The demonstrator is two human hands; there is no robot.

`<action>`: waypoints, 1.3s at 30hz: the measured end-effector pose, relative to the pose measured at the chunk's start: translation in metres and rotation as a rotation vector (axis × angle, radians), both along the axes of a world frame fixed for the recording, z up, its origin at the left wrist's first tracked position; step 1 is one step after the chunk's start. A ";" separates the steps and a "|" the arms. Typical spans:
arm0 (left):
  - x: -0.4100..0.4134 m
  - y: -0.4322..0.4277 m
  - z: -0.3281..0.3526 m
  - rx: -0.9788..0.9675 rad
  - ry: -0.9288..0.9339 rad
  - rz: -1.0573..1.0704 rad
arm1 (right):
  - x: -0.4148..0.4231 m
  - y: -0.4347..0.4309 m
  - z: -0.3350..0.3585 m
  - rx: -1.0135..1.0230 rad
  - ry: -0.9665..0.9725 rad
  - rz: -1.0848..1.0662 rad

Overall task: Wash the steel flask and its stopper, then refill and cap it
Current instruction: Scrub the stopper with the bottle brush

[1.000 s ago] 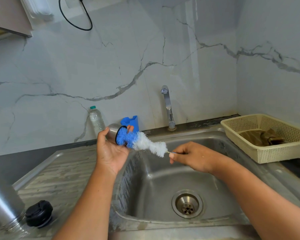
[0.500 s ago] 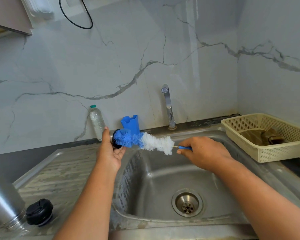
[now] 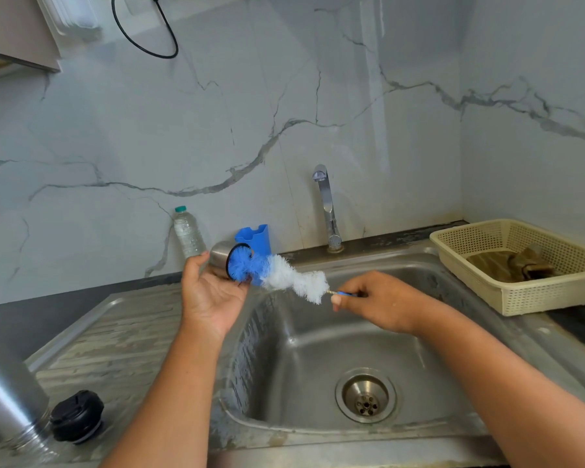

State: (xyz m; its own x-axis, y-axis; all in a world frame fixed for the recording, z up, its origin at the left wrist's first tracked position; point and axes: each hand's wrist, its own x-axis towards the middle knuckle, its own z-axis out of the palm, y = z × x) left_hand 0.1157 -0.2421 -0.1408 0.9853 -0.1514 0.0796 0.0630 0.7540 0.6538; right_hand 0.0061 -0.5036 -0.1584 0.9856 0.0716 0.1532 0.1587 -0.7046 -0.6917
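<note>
Steel cup [image 3: 218,261], possibly the flask's lid, gripped in left hand [image 3: 213,295]; right hand [image 3: 382,304] pinches brush [image 3: 284,275] handle, blue bristles inside cup mouth above left palm.

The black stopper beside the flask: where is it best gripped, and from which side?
Grip the black stopper around its round upper rim, coming from above: it sits flat on the drainboard, and the steel flask crowds its left.

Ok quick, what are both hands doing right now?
Left hand: holds the steel cup.
Right hand: pinches the bottle brush by its handle, bristles at the cup's mouth.
</note>
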 end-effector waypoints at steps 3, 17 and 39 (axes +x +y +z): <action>0.000 -0.005 -0.001 0.108 -0.001 0.044 | 0.001 0.001 -0.002 0.008 0.026 0.006; -0.001 -0.009 -0.001 0.373 0.078 0.180 | -0.013 -0.009 0.014 -0.441 -0.131 -0.265; 0.001 -0.009 -0.004 0.120 0.260 0.265 | -0.007 -0.012 0.007 -0.220 -0.111 -0.111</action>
